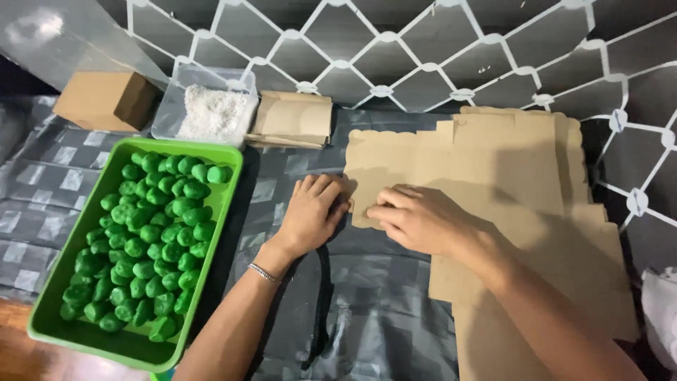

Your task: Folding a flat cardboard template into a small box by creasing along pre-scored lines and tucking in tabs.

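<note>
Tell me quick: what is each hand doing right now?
Left hand: open, palm down, fingers at the edge of the flat cardboard sheet.
Right hand: fingers curled, pressing on the same sheet; holding nothing.

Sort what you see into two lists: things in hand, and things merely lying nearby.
In hand:
left hand
right hand
flat cardboard sheet

Lying nearby:
green tray of green lumps
clear tub
brown box
folded cartons

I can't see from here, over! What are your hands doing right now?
Left hand and right hand both flat on the edge of the unfolded cardboard sheet, pressing it down. Green tray of green lumps sits left, untouched. Nothing blocking.
</note>
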